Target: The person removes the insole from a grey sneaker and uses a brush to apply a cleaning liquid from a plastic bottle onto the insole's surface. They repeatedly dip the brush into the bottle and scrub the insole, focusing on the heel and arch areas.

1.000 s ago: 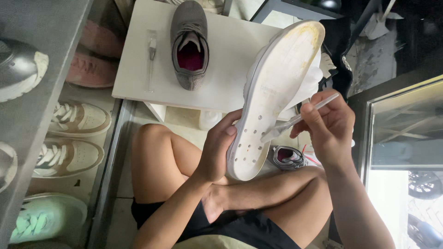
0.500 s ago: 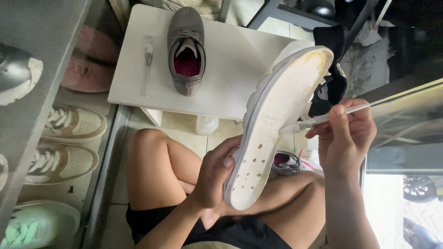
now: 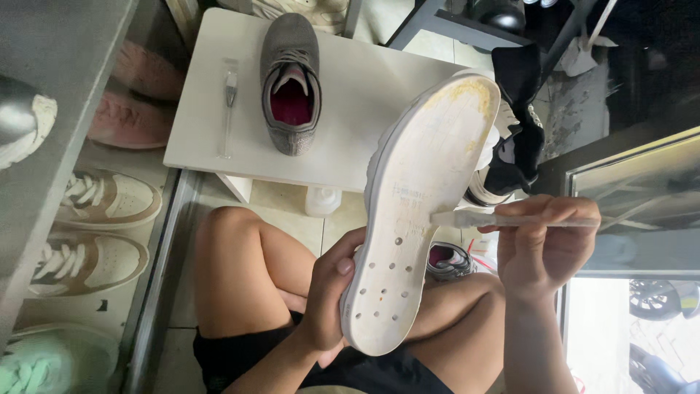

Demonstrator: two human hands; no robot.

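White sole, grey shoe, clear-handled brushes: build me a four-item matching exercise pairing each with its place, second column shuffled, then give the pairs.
Things:
1. White shoe sole
2. Grey shoe
3. Brush in the right hand
4. Spare brush

Places:
A. Lying at the white table's left edge
B. Tip on the sole's right edge
C. Upright on the table, pink lining showing
D. Held up in the left hand

Pairs: 1-D, 2-C, 3-B, 4-A

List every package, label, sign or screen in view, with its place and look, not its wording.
Faint stamped marking: on the white insole, mid-length, near the brush tip; small, pale grey, blurred.
Small white plastic bottle: on the floor under the white table's front edge; squat, no label visible.
No signs or screens in view.
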